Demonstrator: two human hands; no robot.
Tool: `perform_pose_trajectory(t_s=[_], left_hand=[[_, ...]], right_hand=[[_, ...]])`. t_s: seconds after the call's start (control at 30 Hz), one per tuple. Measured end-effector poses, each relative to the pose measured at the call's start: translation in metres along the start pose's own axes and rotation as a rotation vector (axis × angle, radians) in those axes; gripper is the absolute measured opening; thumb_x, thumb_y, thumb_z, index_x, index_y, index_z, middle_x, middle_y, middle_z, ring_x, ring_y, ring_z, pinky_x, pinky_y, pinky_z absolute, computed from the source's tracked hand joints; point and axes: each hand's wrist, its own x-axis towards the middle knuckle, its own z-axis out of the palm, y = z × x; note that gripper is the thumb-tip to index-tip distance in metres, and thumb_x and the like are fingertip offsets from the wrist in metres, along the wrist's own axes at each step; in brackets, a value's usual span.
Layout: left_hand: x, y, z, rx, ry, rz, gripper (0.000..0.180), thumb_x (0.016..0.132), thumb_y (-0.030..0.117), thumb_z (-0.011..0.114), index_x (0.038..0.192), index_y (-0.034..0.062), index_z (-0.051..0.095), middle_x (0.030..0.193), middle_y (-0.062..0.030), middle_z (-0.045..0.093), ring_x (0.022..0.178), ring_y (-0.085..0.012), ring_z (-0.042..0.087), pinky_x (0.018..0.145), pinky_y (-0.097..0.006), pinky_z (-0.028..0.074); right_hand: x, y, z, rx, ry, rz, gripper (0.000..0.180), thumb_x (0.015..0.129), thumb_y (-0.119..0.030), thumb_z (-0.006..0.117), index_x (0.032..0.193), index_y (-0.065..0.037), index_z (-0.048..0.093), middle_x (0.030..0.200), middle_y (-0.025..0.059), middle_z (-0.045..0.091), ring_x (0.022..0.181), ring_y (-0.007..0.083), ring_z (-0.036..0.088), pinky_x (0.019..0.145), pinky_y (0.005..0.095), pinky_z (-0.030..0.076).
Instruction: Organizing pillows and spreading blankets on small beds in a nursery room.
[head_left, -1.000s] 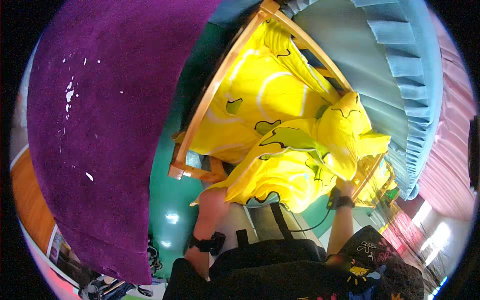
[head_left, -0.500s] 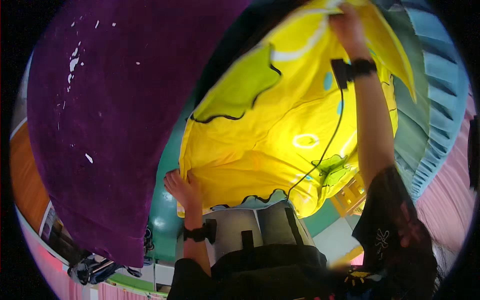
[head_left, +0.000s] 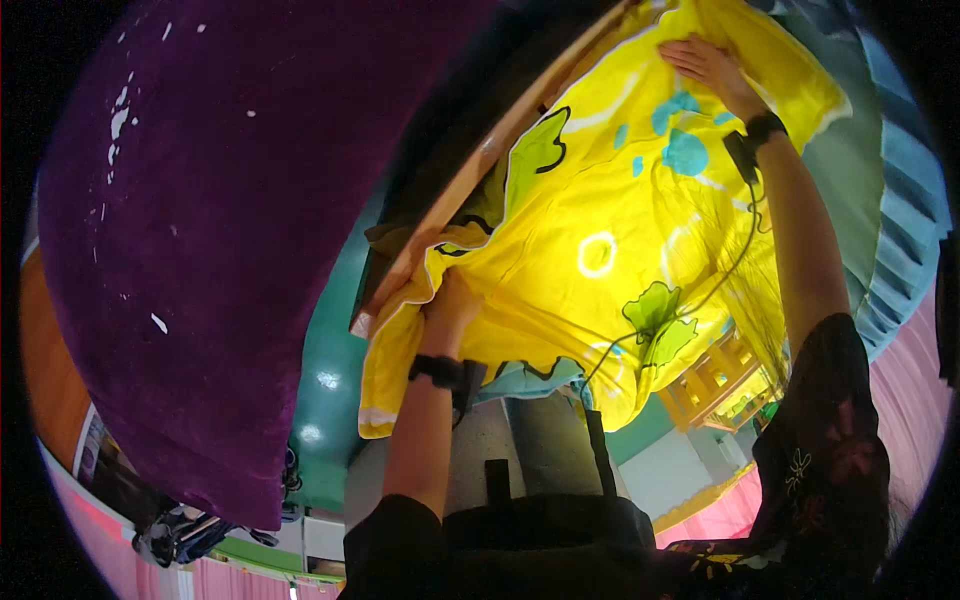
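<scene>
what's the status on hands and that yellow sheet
Left hand gripping near edge of yellow sheet. Right hand flat on its far end. Purple cloth hangs at left, apart from the hands.

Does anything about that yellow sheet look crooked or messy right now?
Yes. The yellow sheet lies rumpled and uneven: its near edge hangs in folds past the wooden bed rail by the left hand, while the right hand presses its far end flat.

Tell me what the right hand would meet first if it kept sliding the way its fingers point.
The right hand lies flat on the yellow sheet, fingers pointing toward the picture's upper left. Going on, it would probably cross more of that sheet, then meet the wooden frame edge; depth is hard to judge.
</scene>
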Motion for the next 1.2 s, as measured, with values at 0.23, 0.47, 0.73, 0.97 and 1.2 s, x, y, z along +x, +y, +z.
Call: perform_pose_trajectory(t_s=[0.23,0.47,0.73,0.97,1.2], left_hand=[[0.011,-0.037,-0.009,-0.069,-0.083,0.137,0.038,0.076,0.028,0.048,0.098,-0.003,0.049,0.097,-0.0249,0.055,0.093,-0.0386,0.052,0.076,-0.043,0.041],[-0.113,-0.03,-0.076,0.129,0.099,0.338,0.027,0.08,0.026,0.047,0.086,0.0002,0.052,0.086,-0.0221,0.056,0.082,-0.0404,0.052,0.071,-0.046,0.041],[-0.148,-0.137,-0.133,0.373,0.081,0.083,0.023,0.073,0.023,0.051,0.084,0.0025,0.056,0.089,-0.0193,0.059,0.082,-0.0323,0.058,0.069,-0.04,0.043],[-0.239,0.011,-0.053,0.891,-0.374,0.351,0.033,0.08,0.028,0.049,0.098,0.002,0.059,0.092,-0.0165,0.061,0.085,-0.0301,0.057,0.073,-0.039,0.042],[-0.177,0.049,0.08,0.715,-0.157,1.175,0.02,0.073,0.018,0.047,0.063,0.0016,0.052,0.06,-0.0137,0.055,0.063,-0.0263,0.053,0.057,-0.033,0.04]], right_hand=[[-0.023,0.029,0.074,-0.197,0.067,-0.272,0.038,0.088,-0.021,0.043,0.122,-0.004,0.043,0.126,0.0066,0.044,0.116,0.0187,0.04,0.098,0.0311,0.029],[-0.301,0.177,0.226,-0.463,0.468,-0.342,0.018,0.077,-0.018,0.049,0.081,-0.005,0.061,0.08,0.0124,0.061,0.076,0.0277,0.057,0.069,0.0385,0.044],[-0.6,0.316,0.44,0.34,0.738,0.52,0.02,0.08,-0.022,0.048,0.074,-0.005,0.057,0.067,0.0058,0.059,0.063,0.02,0.059,0.054,0.0346,0.044],[-0.686,0.347,0.58,1.386,1.372,0.452,0.025,0.079,-0.028,0.051,0.091,-0.006,0.056,0.085,0.0095,0.061,0.077,0.0225,0.059,0.071,0.0387,0.046],[-0.692,0.4,0.649,1.256,1.211,0.434,0.023,0.078,-0.026,0.051,0.089,-0.006,0.056,0.078,0.0074,0.061,0.07,0.0192,0.059,0.068,0.0384,0.046]])
